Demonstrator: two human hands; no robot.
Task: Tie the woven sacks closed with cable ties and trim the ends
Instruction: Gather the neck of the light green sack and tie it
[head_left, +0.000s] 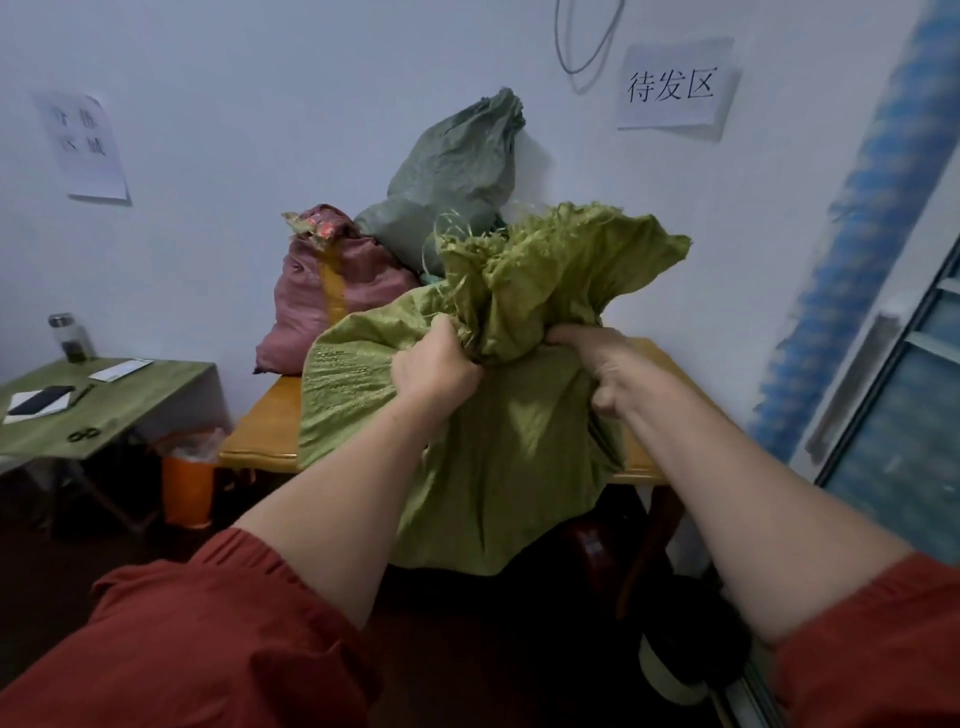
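Note:
A light green woven sack (519, 431) hangs over the front edge of a wooden table (270, 421). Its frayed mouth (550, 260) is bunched upward. My left hand (434, 364) grips the gathered neck from the left. My right hand (597, 358) grips the same neck from the right. Behind it stand a pink sack (332, 296) with a bunched top and a grey-green sack (457, 171) leaning on the wall. No cable tie shows in either hand.
A low green-topped table (119, 405) at the left carries scissors (83, 434), a phone on paper (41, 399) and a jar (70, 338). An orange bin (189, 488) stands between the tables. A window frame (893, 395) borders the right.

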